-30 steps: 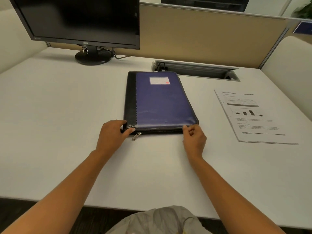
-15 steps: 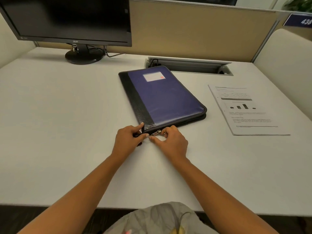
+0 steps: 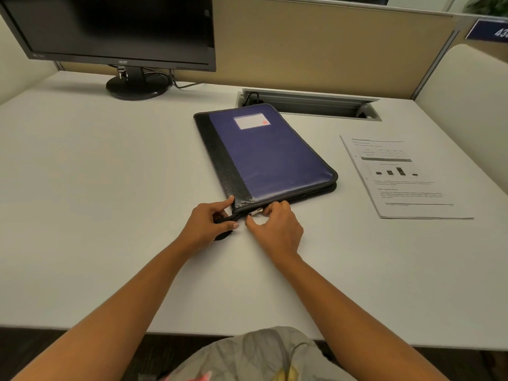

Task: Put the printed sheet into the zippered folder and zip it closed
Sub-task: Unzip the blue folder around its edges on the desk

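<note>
Zippered folder (image 3: pixel 275 160) lies flat and askew on the white desk (image 3: pixel 110 215) in your head view. Its blue cover faces up, with a black strip along the left edge and a pale label near the far end. Your left hand (image 3: pixel 204 225) clamps the near left corner, thumb on top of the black strip and fingers curled round the edge. Your right hand (image 3: pixel 275 229), just beside it, pinches the silver zipper pull (image 3: pixel 257 211) on the folder's near edge. The printed sheet (image 3: pixel 404 182) lies flat on the desk to the right of the folder, apart from it. A dark monitor (image 3: pixel 118 31) stands at the far left. A cable tray (image 3: pixel 310 104) is sunk into the desk just beyond the folder.
</note>
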Available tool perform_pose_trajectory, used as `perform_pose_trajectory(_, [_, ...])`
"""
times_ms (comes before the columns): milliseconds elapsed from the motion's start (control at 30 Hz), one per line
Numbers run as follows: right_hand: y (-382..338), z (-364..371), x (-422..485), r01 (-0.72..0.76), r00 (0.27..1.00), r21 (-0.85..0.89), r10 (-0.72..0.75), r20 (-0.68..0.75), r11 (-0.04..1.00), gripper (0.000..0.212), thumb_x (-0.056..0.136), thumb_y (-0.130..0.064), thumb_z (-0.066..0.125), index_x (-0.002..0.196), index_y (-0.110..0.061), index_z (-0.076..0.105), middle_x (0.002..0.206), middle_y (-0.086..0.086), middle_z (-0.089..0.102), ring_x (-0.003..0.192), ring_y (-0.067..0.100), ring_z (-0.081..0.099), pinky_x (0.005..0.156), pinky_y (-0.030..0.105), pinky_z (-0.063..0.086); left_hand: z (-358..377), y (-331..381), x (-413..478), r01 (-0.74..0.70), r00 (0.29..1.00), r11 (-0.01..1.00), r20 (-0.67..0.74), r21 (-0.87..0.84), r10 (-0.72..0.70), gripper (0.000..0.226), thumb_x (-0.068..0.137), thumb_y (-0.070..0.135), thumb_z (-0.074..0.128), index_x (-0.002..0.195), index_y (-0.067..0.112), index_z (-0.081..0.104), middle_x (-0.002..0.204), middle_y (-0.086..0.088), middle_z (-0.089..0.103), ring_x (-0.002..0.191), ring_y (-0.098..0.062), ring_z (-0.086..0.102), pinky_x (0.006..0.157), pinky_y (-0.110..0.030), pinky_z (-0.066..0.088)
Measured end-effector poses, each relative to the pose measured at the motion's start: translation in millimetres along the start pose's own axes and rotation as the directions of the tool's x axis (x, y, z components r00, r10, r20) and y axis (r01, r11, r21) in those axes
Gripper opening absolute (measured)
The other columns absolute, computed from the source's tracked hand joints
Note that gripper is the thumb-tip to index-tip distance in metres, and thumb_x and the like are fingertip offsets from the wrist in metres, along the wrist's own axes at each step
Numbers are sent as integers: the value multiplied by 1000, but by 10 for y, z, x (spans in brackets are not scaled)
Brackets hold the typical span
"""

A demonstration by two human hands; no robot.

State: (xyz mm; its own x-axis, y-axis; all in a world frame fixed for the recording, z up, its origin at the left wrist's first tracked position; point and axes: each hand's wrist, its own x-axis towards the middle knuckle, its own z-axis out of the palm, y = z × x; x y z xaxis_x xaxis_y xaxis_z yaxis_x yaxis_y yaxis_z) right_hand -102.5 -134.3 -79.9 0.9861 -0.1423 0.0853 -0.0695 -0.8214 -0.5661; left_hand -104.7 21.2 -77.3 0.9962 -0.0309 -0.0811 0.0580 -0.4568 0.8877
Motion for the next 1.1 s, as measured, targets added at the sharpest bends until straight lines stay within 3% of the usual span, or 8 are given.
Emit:
perform_pose_trajectory(300, [-29, 39, -15, -1, 999, 18, 2, -33, 1000, 21, 77, -32, 57, 85, -12, 56, 91, 2, 56, 75, 14, 43, 65, 28, 33, -47, 61, 2, 11, 998, 1000, 68, -5, -10, 64, 76, 6, 73, 133, 14, 47, 70, 1, 54, 61, -5, 49, 57, -2, 41])
perform_pose_trajectory(467, [-26, 10, -10, -2, 999, 21, 3, -39, 1000, 17, 82, -29, 54, 83, -12, 58, 90, 2, 56, 74, 15, 44, 63, 27, 32, -61, 58, 4, 7, 997, 1000, 82, -2, -7, 64, 76, 5, 73, 133, 14, 47, 69, 3, 54, 53, 3, 51, 57, -1, 41])
perform_pose_trajectory(600, [0, -5, -8, 130, 990, -121, -134, -31, 984, 18, 89, -25, 47, 85, -9, 55, 87, 5, 51, 72, 17, 42, 55, 26, 28, -59, 40, 7, -1, 997, 1000, 80, 9, 0, 64, 75, 6, 73, 133, 14, 47, 69, 4, 56, 57, 1, 52, 59, -3, 42])
perform_pose_trajectory(733, [73, -46, 29, 247, 968, -190, -249, 15, 950, 16, 94, -15, 39, 81, -11, 48, 84, 11, 53, 66, 21, 38, 45, 25, 11, -70, 32, 33, -10, 995, 999, 103, 38, 6, 64, 76, 7, 73, 134, 15, 46, 68, 4, 58, 53, 5, 51, 60, -1, 41])
perform_pose_trajectory(867, [130, -128, 61, 266, 961, -196, -244, 128, 944, 20, 99, -22, 30, 80, -17, 34, 80, 5, 47, 67, 23, 37, 55, 30, 24, -95, 13, 40, -12, 991, 999, 133, 38, 7, 65, 75, 4, 72, 134, 13, 46, 66, 5, 58, 48, 9, 50, 58, 0, 40])
perform_pose_trajectory(1000, [161, -137, 88, 240, 966, -154, -221, 133, 958, 23, 99, -23, 30, 77, -15, 34, 75, 4, 44, 66, 25, 38, 60, 31, 26, -92, 29, 45, -6, 990, 999, 140, 41, 1, 64, 76, 3, 72, 133, 14, 46, 61, 8, 59, 47, 7, 50, 58, -1, 41])
perform_pose_trajectory(1100, [194, -143, 138, 188, 977, -122, -173, 122, 974, 24, 98, -21, 30, 77, -13, 36, 74, 5, 46, 65, 25, 40, 60, 30, 26, -86, 24, 43, -1, 990, 999, 141, 35, -4, 63, 76, 2, 72, 133, 13, 47, 47, 17, 57, 46, 6, 49, 56, -3, 41])
